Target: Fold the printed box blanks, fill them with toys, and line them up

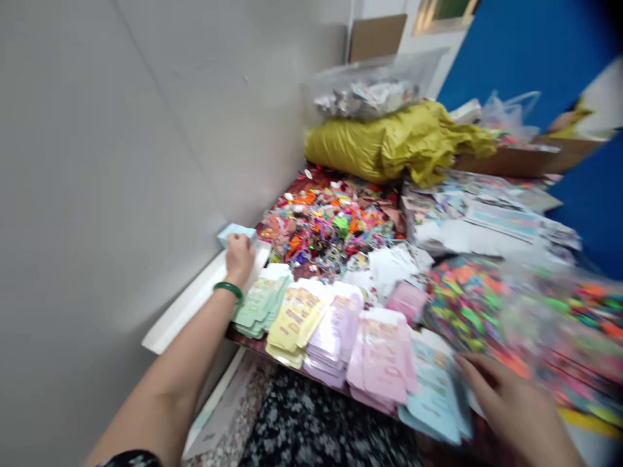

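Smooth, flat paper cards lie along the dark red tabletop (318, 176) in slightly fanned green (263, 298), yellow (294, 318), purple (335, 331), pink (382, 360) and blue stacks (431, 383), before a loose heap of small bright bits (335, 220) and a crinkled yellow bag (379, 143). The left hand's (240, 258) grip is clamped on a pale blue packet (224, 233) beside the smooth grey wall (146, 162). The right hand (511, 395) blurs at the blue stack, its grip impossible to tell.

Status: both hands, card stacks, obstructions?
Left hand on pale blue item, grip unclear. Right hand by blue card stack, contact blurred. Green stack, yellow stack, purple stack, pink stack alongside. Bag of bright pieces near right hand.
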Demonstrator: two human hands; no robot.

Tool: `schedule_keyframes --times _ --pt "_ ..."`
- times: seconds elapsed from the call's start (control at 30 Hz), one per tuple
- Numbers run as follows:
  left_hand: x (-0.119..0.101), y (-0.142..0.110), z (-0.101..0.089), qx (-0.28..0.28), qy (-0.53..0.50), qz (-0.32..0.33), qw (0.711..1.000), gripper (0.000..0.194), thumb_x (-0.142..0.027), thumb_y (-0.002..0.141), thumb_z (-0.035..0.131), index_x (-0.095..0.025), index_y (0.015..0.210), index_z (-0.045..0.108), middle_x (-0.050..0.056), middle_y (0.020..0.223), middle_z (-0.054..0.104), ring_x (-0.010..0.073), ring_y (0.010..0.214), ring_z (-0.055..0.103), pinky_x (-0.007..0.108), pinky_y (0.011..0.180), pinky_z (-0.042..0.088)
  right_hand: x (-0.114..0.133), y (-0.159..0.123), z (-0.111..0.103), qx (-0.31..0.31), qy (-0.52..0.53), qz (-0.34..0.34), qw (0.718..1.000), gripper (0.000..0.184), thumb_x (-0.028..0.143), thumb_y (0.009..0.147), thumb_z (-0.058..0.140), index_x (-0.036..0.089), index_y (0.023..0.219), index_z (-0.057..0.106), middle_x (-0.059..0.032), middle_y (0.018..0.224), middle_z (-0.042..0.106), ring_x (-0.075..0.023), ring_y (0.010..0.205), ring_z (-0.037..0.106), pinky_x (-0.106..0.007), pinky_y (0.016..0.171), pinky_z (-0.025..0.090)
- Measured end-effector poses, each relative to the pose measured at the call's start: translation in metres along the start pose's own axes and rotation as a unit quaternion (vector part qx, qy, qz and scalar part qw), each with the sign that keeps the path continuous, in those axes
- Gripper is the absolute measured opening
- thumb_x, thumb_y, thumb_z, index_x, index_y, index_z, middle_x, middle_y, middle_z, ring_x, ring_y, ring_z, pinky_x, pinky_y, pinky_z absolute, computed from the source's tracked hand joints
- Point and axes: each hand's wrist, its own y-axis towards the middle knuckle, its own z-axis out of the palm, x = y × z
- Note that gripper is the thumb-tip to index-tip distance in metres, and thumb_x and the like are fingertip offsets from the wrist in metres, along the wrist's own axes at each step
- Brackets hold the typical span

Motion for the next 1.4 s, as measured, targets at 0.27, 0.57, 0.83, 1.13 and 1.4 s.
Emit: schedule_keyframes --times 0.27,0.57,0.83,1.13,1.4 --pt "-0.045 -0.021 -0.038 -0.025 -0.043 0.048 0.998 0.036 -0.027 0.082 0.063 -0.016 0.115 0.054 0.006 0.109 0.052 0.0155 0.076 0.055 0.039 0.087 0.048 0.04 -0.006 -0.004 0.085 -0.083 0.138 0.983 0.031 0.045 0.083 0.05 0.022 0.075 0.068 -0.0057 0.069 0.071 -0.0245 0.065 0.065 -0.031 0.057 0.041" --pt "-0.144 -0.185 -0.051 0.278 -0.195 0.53 0.777 0.03 -0.029 0.091 0.053 -0.02 0.119 0.054 0.011 0.116 0.063 0.0284 0.111 0.056 0.045 0.094 0.048 0.035 -0.003 -0.001 0.04 -0.09 0.181 0.979 0.035 0.043 0.084 0.047 0.021 0.064 0.065 -0.0101 0.066 0.069 -0.0261 0.068 0.063 -0.033 0.059 0.038" --pt "-0.172 -0.214 -0.023 0.431 -0.14 0.475 0.755 0.053 -0.026 0.079 0.07 -0.014 0.126 0.049 0.018 0.129 0.055 0.0348 0.123 0.049 0.046 0.103 0.044 0.017 -0.006 0.006 0.072 0.014 0.24 0.968 0.038 0.041 0.084 0.041 0.02 0.061 0.062 -0.0091 0.06 0.067 -0.0233 0.058 0.061 -0.031 0.055 0.04" --pt "-0.173 -0.215 -0.021 0.444 -0.152 0.461 0.753 0.048 -0.018 0.079 0.067 -0.015 0.123 0.048 0.016 0.126 0.055 0.0332 0.119 0.05 0.045 0.098 0.046 0.02 -0.008 0.006 0.121 0.193 0.274 0.934 0.042 0.056 0.076 0.052 0.02 0.055 0.049 0.0037 0.044 0.045 -0.0114 0.04 0.04 -0.024 0.041 0.03" --pt "-0.17 -0.205 -0.023 0.481 -0.242 0.392 0.746 0.041 -0.037 0.077 0.072 -0.019 0.111 0.059 0.012 0.116 0.062 0.0296 0.11 0.057 0.044 0.093 0.049 0.054 -0.002 -0.038 0.1 0.211 0.169 0.958 0.037 0.051 0.07 0.065 0.019 0.056 0.053 0.0032 0.051 0.047 -0.012 0.051 0.041 -0.024 0.047 0.031"
